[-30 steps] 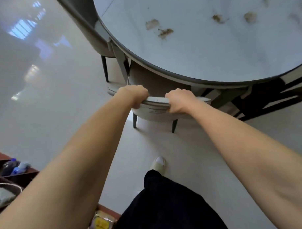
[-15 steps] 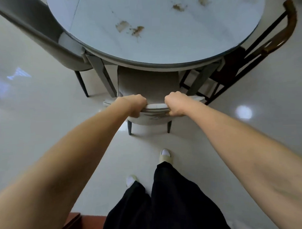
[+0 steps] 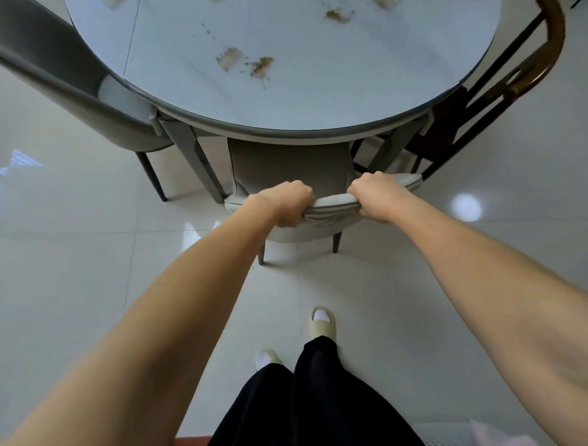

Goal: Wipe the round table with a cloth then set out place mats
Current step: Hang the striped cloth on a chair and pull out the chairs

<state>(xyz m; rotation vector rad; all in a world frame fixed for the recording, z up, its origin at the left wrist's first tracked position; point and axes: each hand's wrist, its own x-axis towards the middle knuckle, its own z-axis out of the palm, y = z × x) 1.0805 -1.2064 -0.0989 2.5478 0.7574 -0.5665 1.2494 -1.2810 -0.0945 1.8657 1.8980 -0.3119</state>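
Observation:
The round white marble-look table (image 3: 331, 98) fills the top of the view, with several brown dirt smears (image 3: 243, 62) on its top. A grey upholstered chair (image 3: 290, 166) stands tucked under the near edge. My left hand (image 3: 285, 203) and my right hand (image 3: 375, 196) both grip the top rail of its backrest, fingers curled over it. No cloth or place mat is on the table.
A second grey chair (image 3: 68, 84) stands at the table's left and a dark wooden chair (image 3: 527, 64) at its right. Glossy pale floor tiles lie all round. My feet in slippers (image 3: 321, 322) stand just behind the chair. A pale mesh thing (image 3: 460, 437) shows at the bottom right.
The view has swung right and back, so more of the table and the wooden chair show. Both hands have kept their grip on the chair back, which sits slightly further from me.

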